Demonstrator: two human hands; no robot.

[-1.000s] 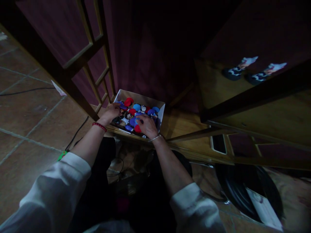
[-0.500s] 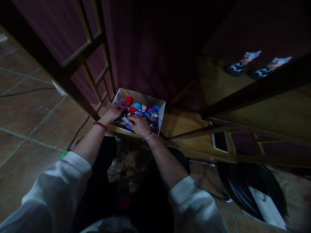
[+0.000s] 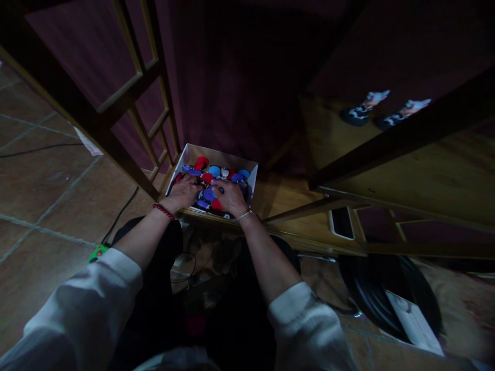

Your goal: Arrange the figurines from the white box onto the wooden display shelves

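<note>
White card walls make up the shallow open box (image 3: 252, 188) at the centre of my clock, twelve pointing away from me. It rests on the wooden shelf (image 3: 288, 198), just above my knees, presumably so both hands can dip in without stretching. Small figures with round tops crowd it: a red piece (image 3: 201, 163) at eleven, a blue disc (image 3: 214, 171) at twelve, a light-blue one (image 3: 243, 173) near two. They sit close together, I'd say so they prop one another.

My left hand (image 3: 184, 191) lies over the pieces towards nine, fingers bent down among them; I cannot tell whether they grip anything. My right hand (image 3: 231, 197) arches in towards four, thumb and forefinger at a purple piece (image 3: 209, 194); whether they pinch it, I cannot tell either. My sleeves (image 3: 122, 265) end near the elbows, probably for clearance.

Beyond the box, a phone (image 3: 342, 223) lies flat just past three, seemingly out of my elbow's way. Two figurines (image 3: 365, 108) stand on a higher board towards two.
</note>
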